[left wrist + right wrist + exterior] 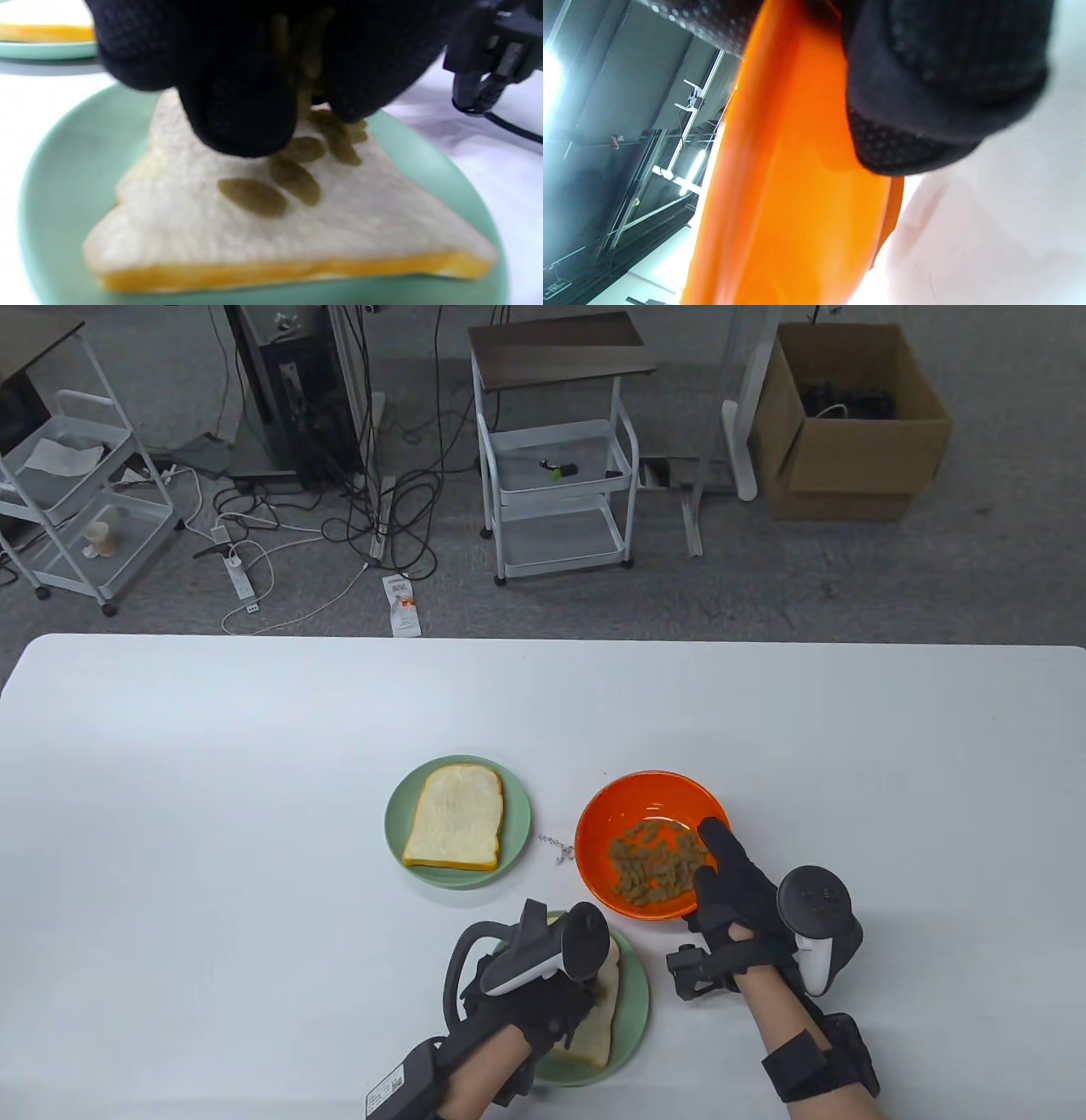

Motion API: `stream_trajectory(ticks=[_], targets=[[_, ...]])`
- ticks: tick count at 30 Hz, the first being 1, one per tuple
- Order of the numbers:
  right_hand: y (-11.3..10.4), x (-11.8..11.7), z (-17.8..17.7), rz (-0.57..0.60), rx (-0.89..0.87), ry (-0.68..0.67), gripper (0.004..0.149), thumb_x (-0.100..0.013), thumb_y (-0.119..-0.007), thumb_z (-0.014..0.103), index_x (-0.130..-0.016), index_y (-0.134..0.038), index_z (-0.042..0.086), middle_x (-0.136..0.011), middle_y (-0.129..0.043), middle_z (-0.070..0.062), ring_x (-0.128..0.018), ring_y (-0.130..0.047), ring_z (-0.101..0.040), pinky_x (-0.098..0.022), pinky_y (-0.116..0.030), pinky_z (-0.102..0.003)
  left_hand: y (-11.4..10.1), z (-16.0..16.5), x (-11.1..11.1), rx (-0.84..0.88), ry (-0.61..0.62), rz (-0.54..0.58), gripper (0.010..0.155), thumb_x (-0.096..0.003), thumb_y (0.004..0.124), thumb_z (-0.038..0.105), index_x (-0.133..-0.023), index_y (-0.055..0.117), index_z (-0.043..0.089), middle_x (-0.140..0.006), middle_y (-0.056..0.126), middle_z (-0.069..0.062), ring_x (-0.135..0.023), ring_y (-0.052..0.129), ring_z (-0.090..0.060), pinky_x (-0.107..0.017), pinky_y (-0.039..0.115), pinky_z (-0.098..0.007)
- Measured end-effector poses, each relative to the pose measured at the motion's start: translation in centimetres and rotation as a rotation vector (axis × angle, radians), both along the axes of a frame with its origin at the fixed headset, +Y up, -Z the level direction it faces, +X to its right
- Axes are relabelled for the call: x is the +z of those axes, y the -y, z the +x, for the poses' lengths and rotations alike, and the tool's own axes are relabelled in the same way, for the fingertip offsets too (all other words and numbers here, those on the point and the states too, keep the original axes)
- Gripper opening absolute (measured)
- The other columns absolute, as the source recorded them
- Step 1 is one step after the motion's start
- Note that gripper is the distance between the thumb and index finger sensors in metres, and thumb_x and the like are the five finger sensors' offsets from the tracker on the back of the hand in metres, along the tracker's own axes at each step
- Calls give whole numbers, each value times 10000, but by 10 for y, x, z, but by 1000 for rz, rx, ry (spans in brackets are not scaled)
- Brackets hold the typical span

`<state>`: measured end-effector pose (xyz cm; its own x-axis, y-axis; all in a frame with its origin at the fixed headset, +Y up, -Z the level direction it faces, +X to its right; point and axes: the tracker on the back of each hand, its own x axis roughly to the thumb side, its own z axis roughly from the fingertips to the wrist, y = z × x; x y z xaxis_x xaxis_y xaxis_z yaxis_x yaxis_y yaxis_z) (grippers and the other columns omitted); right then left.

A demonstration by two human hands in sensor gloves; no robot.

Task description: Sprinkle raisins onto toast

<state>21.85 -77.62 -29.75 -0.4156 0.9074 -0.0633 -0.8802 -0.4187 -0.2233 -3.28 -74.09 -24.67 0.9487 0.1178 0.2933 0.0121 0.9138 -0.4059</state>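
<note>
On the white tabletop (212, 814) an orange bowl (632, 802) of raisins (653, 865) sits at centre, with a green plate (399, 814) carrying a bare slice of toast (454, 817) at its 9 o'clock. A second green plate (632, 1018) lies at the bowl's 7 o'clock, near the bottom edge.

In the table view the left hand (530, 1010) and its tracker cover most of that nearer plate, so only a corner of its toast (598, 1035) shows and the fingers are hidden. The left wrist view fills this in: several raisins (275, 186) lie on the nearer slice (237, 237), and the gloved fingers (242, 114) are bunched together just above it, pinching more raisins between them.

The right hand (734, 891) sits at the bowl's 4 o'clock rim, its fingers reaching inside over the raisin pile. Whether they hold any raisins, I cannot tell from above. The right wrist view shows only the bowl's orange outer wall (789, 203), with a gloved finger (925, 106) pressed against it; the bowl's contents are out of sight there.
</note>
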Motion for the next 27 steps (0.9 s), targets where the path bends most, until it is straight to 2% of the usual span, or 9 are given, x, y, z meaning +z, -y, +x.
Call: stream_trajectory(ticks=[6,12,15,18,23,27], targets=[[0,0,1,5,-8,-13,552,-448,-833,141,-992,-755,99,-914,-746,-397,-212,-1047,-403,-88,-960,-337,-4,3,1,-23,1,81,497,-444,937,487,-918,880,345,-790,1040,17,-399,1143,-125,-299,978,-274],[0,-1,1,2,-10,-20,552,-450,-833,143,-994,-753,102,-918,-742,-394,-217,-1046,-406,-94,-959,-339,1,7,-1,-48,8,178,482,-445,935,459,-915,874,373,-820,1021,58,-488,1127,-140,-384,968,-299],[0,-1,1,2,-4,-22,552,-450,-834,145,-995,-753,106,-919,-741,-394,-220,-1046,-407,-95,-959,-341,-2,12,-1,-84,10,307,462,-455,921,432,-913,869,408,-885,981,66,-535,1118,-135,-416,964,-298],[-1,-1,1,4,-5,-22,549,-450,-834,147,-993,-756,106,-920,-738,-396,-222,-1044,-411,-97,-958,-343,-2,12,-4,-65,32,370,468,-460,908,403,-925,854,414,-918,956,74,-564,1116,-132,-430,963,-300],[-1,-1,1,6,-11,-21,548,-451,-834,148,-992,-758,108,-921,-737,-395,-223,-1043,-413,-99,-957,-346,5,14,-9,-85,54,353,479,-480,859,360,-953,819,424,-975,909,74,-697,1086,-155,-507,950,-326],[-1,-2,3,6,-17,-18,549,-451,-833,146,-993,-756,104,-922,-736,-395,-224,-1043,-413,-100,-957,-347,7,15,-11,-92,55,388,412,-472,853,427,-883,877,434,-890,978,130,-708,1068,-163,-530,925,-356]])
